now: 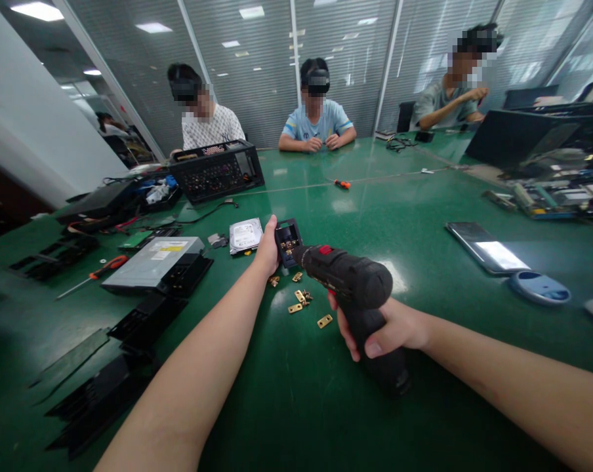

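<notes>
My left hand (pixel 269 248) grips the left side of a small black box-shaped part (pixel 296 231) with brass pieces showing inside it, tilted toward me. My right hand (pixel 370 331) is wrapped around the handle of a black cordless drill (pixel 350 272) with a red switch on top. The drill's nose points left at the black part; whether its tip touches is hidden. Several small brass plates (pixel 325 321) and brass screws lie on the green table below the part. Just left of my left hand lies a silver hard drive (pixel 246 235).
On the left are an optical drive (pixel 153 262), an orange-handled screwdriver (pixel 92 278) and black brackets (pixel 104 393). A black computer case (pixel 218 172) stands behind. A phone (pixel 486 248), a blue oval object (pixel 540 288) and circuit boards (pixel 562 196) lie right. Three people sit across the table.
</notes>
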Motion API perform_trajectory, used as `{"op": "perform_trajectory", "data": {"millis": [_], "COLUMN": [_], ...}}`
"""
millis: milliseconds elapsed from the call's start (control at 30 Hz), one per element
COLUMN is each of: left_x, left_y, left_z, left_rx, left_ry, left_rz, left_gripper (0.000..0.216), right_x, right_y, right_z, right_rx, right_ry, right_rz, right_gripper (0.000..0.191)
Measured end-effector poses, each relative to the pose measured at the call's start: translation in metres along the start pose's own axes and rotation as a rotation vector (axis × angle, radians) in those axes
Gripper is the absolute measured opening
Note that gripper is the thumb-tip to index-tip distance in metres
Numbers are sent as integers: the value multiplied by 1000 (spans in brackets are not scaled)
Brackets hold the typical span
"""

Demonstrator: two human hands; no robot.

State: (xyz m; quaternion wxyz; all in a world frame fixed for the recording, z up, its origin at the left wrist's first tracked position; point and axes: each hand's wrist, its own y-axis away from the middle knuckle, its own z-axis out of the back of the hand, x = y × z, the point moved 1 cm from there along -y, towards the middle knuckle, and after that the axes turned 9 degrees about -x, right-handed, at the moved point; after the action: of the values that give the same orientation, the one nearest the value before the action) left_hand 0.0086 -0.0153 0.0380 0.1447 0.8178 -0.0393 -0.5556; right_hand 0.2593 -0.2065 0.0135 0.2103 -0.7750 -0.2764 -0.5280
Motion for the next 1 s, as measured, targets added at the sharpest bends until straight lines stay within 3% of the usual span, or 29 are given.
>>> {"op": "perform_trajectory", "data": {"millis": [1000], "left_x": [1], "left_y": [-5], "left_z": [2], "left_rx": [25], "left_ry": [-5], "left_rz": [-38], "left_gripper": [87], "right_x": [-1], "right_y": [0], "right_z": [2], "right_rx": [4], "right_ry": [-56], "right_rz": [-23], "right_gripper": [88]}}
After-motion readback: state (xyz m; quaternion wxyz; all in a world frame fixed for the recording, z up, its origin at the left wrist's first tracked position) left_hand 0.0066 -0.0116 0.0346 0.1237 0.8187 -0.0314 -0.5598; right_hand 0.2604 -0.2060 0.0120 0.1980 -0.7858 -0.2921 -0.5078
